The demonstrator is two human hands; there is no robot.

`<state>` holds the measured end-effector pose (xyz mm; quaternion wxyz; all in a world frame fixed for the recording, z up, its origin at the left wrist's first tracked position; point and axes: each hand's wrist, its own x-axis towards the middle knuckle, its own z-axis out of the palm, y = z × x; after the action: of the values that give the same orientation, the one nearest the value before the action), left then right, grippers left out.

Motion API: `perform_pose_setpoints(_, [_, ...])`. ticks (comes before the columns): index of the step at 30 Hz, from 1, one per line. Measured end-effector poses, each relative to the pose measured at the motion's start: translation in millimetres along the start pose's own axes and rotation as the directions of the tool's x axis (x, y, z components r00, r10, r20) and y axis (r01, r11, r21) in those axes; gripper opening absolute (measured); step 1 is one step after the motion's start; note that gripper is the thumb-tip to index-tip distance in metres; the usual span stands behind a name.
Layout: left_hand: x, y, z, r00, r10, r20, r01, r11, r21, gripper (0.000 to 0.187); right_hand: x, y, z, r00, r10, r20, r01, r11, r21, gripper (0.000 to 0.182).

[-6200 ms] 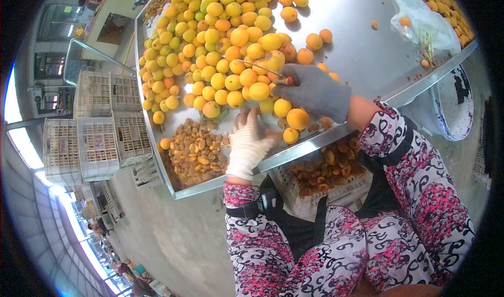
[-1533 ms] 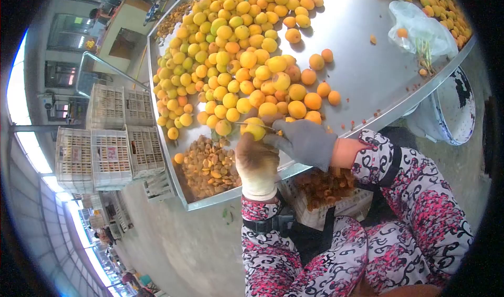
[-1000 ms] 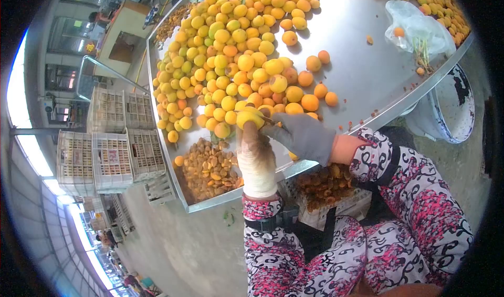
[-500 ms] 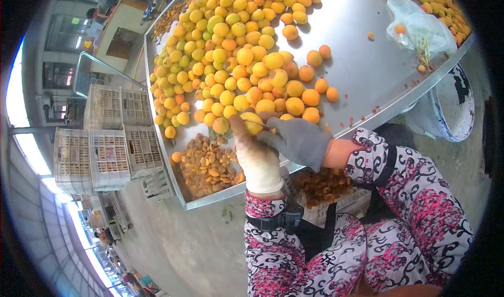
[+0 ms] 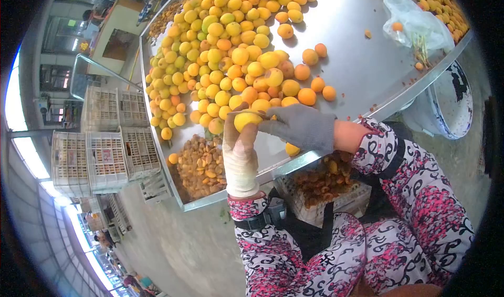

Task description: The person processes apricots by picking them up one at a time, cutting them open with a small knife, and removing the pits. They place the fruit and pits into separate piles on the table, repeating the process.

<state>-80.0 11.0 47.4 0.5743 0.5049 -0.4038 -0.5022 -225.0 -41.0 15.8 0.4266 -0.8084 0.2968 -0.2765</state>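
Note:
A yellow apricot is held in the fingers of my left hand, which wears a white glove with darkened fingertips. My right hand, in a grey glove, is closed around a thin tool, mostly hidden, whose end meets the top of that fruit. Behind both hands, a large pile of whole apricots lies on the metal table. Left of my left hand is a heap of small brownish-orange pieces in the table's near corner.
Below the table edge stands a crate of dark orange pieces. A white bucket is at the right, near a plastic bag on the table. Stacked crates stand at the left. People are partly visible in the far background.
My left hand has moved slightly left with the apricot. My right hand has shifted up and turned flatter. More of the crate below shows, and an apricot is now visible under my right hand.

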Motion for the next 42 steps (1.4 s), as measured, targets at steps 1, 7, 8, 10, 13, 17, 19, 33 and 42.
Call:
perform_pose_setpoints(1, [1, -5, -1, 0.999, -0.005, -0.04, 0.002, 0.998, -0.057, 0.036, 0, -8, 0, 0.995, 0.095, -0.015, -0.094, 0.992, 0.083, 0.045])
perform_pose_setpoints(7, [3, -26, 14, 0.985, -0.166, -0.053, 0.115, 0.847, -0.519, 0.058, -7, -15, 32, 0.941, 0.286, -0.181, -0.258, 0.952, 0.165, 0.045])
perform_pose_setpoints(8, [2, -25, 13, 0.983, -0.184, -0.025, 0.146, 0.85, -0.505, 0.062, -8, -14, 31, 0.945, 0.264, -0.192, -0.232, 0.957, 0.176, 0.045])
perform_pose_setpoints(10, [7, -30, 3, 0.991, -0.113, -0.069, 0.082, 0.932, -0.353, 0.06, -7, -11, 26, 0.949, 0.242, -0.201, -0.205, 0.961, 0.186, 0.045])
perform_pose_setpoints(13, [11, -28, -9, 0.99, 0.045, -0.132, -0.065, 0.987, -0.149, 0.053, -4, -9, 16, 0.969, 0.184, -0.165, -0.152, 0.971, 0.186, 0.045])
perform_pose_setpoints(17, [5, -21, -16, 0.921, 0.378, 0.096, -0.348, 0.689, 0.635, 0.034, -6, -19, 15, 0.966, 0.241, -0.089, -0.223, 0.959, 0.176, 0.043])
perform_pose_setpoints(19, [3, -24, -11, 0.874, 0.479, 0.088, -0.407, 0.618, 0.673, 0.031, -7, -20, 23, 0.958, 0.264, -0.116, -0.242, 0.955, 0.171, 0.043])
perform_pose_setpoints(33, [4, -36, 2, 0.939, 0.328, -0.098, -0.235, 0.825, 0.513, 0.033, -7, -6, 54, 0.956, 0.244, -0.165, -0.191, 0.94, 0.282, 0.037])
perform_pose_setpoints(42, [5, -39, 3, 0.962, -0.119, -0.247, 0.061, 0.971, -0.229, 0.039, -7, -7, 43, 0.972, 0.233, 0.013, -0.226, 0.927, 0.298, 0.038])
